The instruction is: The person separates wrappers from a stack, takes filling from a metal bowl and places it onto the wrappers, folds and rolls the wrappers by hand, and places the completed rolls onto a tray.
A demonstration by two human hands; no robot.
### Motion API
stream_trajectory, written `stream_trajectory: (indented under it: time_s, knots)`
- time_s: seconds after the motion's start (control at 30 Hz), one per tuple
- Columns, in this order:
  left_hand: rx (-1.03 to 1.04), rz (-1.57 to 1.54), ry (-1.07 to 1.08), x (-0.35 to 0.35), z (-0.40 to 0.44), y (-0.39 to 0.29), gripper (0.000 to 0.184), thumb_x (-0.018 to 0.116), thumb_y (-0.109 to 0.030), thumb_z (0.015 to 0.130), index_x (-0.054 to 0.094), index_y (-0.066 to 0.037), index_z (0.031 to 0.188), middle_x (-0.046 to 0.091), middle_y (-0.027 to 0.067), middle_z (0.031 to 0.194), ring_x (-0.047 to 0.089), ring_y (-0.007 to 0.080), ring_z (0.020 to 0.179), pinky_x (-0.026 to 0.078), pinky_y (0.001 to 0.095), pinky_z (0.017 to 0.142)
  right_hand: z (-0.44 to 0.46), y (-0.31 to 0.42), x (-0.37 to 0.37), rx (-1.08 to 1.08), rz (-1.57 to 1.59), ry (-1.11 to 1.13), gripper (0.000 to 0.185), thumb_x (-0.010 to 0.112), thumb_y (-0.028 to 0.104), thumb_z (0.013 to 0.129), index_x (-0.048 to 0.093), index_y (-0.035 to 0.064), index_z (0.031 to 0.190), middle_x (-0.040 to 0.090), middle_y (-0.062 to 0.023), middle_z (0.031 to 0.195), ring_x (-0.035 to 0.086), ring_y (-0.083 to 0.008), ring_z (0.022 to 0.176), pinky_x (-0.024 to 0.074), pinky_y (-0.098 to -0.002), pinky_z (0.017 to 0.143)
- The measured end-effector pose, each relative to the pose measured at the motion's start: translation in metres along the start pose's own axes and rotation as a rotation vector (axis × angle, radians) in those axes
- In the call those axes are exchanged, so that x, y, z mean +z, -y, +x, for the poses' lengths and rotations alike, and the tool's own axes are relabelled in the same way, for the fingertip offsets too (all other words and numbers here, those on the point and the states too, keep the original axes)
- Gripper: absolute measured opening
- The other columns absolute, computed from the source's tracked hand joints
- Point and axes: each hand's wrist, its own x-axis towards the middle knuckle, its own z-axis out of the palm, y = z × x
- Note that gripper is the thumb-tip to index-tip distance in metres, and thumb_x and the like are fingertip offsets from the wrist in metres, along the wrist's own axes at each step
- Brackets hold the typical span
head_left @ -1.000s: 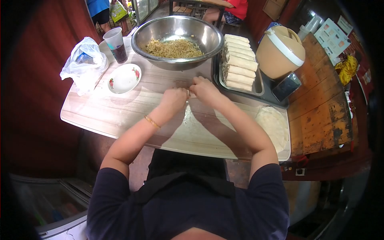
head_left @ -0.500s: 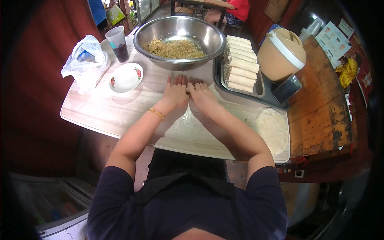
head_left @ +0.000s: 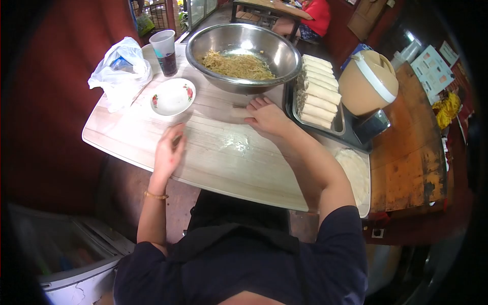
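Note:
My right hand [head_left: 267, 116] is on the table just below the steel bowl, its fingers and thumb around a pale spring roll [head_left: 238, 112]. One end of the roll sticks out to the left; the rest is under the hand. Nearer the front edge, my left hand [head_left: 170, 152] is lifted off with nothing visible in it, thumb and fingers apart and loosely curled. A white flowered saucer [head_left: 173, 104] lies beyond it. The steel bowl [head_left: 198, 76] contains a shredded filling [head_left: 236, 66]. Stacked spring rolls [head_left: 320, 91] fill a metal tray [head_left: 333, 127] to the right.
Pale wrapper sheets [head_left: 352, 173] lie at the table's right corner. A tan lidded jug [head_left: 368, 79] and a phone [head_left: 372, 126] stand beside the tray. At the left are a plastic bag [head_left: 119, 76] and a cup of dark drink [head_left: 165, 53]. A person in red [head_left: 316, 18] sits behind.
My left hand has come away from the roll, moving left and toward me. My right hand stays by the bowl, a little further right in view. The view has shifted slightly.

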Motion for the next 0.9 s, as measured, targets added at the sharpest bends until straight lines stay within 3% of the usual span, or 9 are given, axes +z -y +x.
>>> stream_trajectory:
  time_s: [0.03, 0.1, 0.23, 0.3, 0.47, 0.63, 0.83, 0.9]
  knots:
    - [-0.003, 0.000, -0.010, -0.009, -0.003, 0.012, 0.033, 0.060, -0.006, 0.089, 0.059, 0.000, 0.122, 0.059, 0.0180, 0.125, 0.062, 0.0297, 0.109, 0.050, 0.0355, 0.093, 0.001, -0.003, 0.003, -0.010, -0.002, -0.001, 0.039, 0.055, 0.038, 0.091, 0.057, 0.0021, 0.105, 0.061, -0.0136, 0.108, 0.054, -0.0298, 0.112, 0.0435, -0.0458, 0.093]
    - [-0.048, 0.056, -0.262, -0.025, -0.008, 0.032, 0.028, 0.059, -0.001, 0.088, 0.062, -0.001, 0.116, 0.061, 0.0148, 0.116, 0.064, 0.0225, 0.096, 0.051, 0.0316, 0.086, 0.006, -0.004, 0.007, 0.010, 0.053, 0.026, 0.042, 0.055, 0.039, 0.092, 0.057, 0.0007, 0.107, 0.061, -0.0160, 0.105, 0.058, -0.0345, 0.106, 0.0486, -0.0470, 0.087]
    - [-0.069, 0.100, -0.480, -0.041, -0.001, 0.052, 0.027, 0.060, 0.000, 0.088, 0.062, -0.001, 0.114, 0.061, 0.0131, 0.114, 0.063, 0.0219, 0.093, 0.051, 0.0315, 0.085, 0.024, 0.020, 0.002, 0.072, 0.158, 0.016, 0.039, 0.057, 0.038, 0.092, 0.055, 0.0005, 0.102, 0.062, -0.0187, 0.099, 0.061, -0.0380, 0.096, 0.0509, -0.0482, 0.078]
    - [0.051, 0.145, -0.516, -0.040, 0.002, 0.069, 0.026, 0.059, 0.000, 0.088, 0.063, -0.002, 0.113, 0.061, 0.0128, 0.115, 0.062, 0.0225, 0.097, 0.051, 0.0321, 0.087, 0.050, 0.044, -0.014, 0.126, 0.275, -0.007, 0.037, 0.060, 0.036, 0.092, 0.051, 0.0002, 0.095, 0.061, -0.0207, 0.094, 0.061, -0.0395, 0.089, 0.0498, -0.0490, 0.076]
    - [0.010, 0.054, -0.496, -0.043, -0.001, 0.070, 0.026, 0.059, -0.002, 0.087, 0.063, -0.001, 0.113, 0.059, 0.0141, 0.124, 0.059, 0.0272, 0.115, 0.049, 0.0356, 0.096, 0.131, 0.084, -0.042, -0.004, 0.430, -0.220, 0.037, 0.058, 0.035, 0.094, 0.049, -0.0001, 0.091, 0.061, -0.0215, 0.089, 0.060, -0.0407, 0.086, 0.0496, -0.0476, 0.074]
    - [0.049, -0.037, -0.541, -0.045, -0.005, 0.061, 0.021, 0.058, 0.001, 0.087, 0.065, -0.001, 0.106, 0.061, 0.0144, 0.121, 0.061, 0.0263, 0.109, 0.048, 0.0340, 0.096, 0.202, 0.100, -0.020, 0.030, 0.306, -0.222, 0.037, 0.058, 0.036, 0.094, 0.054, -0.0007, 0.094, 0.062, -0.0212, 0.094, 0.062, -0.0389, 0.091, 0.0512, -0.0475, 0.077]
    - [0.038, 0.001, -0.512, -0.048, -0.007, 0.063, 0.020, 0.056, 0.001, 0.087, 0.066, -0.001, 0.105, 0.062, 0.0121, 0.121, 0.063, 0.0243, 0.104, 0.053, 0.0320, 0.087, 0.222, 0.108, 0.007, 0.035, 0.221, -0.167, 0.036, 0.061, 0.035, 0.091, 0.057, 0.0000, 0.099, 0.063, -0.0195, 0.099, 0.062, -0.0372, 0.097, 0.0528, -0.0475, 0.080]
    - [-0.066, -0.199, -0.473, -0.048, -0.008, 0.058, 0.019, 0.054, -0.002, 0.092, 0.067, -0.001, 0.107, 0.061, 0.0088, 0.121, 0.061, 0.0180, 0.106, 0.053, 0.0273, 0.079, 0.223, 0.108, 0.013, 0.033, 0.206, -0.150, 0.036, 0.061, 0.034, 0.091, 0.057, -0.0002, 0.100, 0.063, -0.0197, 0.101, 0.062, -0.0370, 0.098, 0.0529, -0.0475, 0.080]
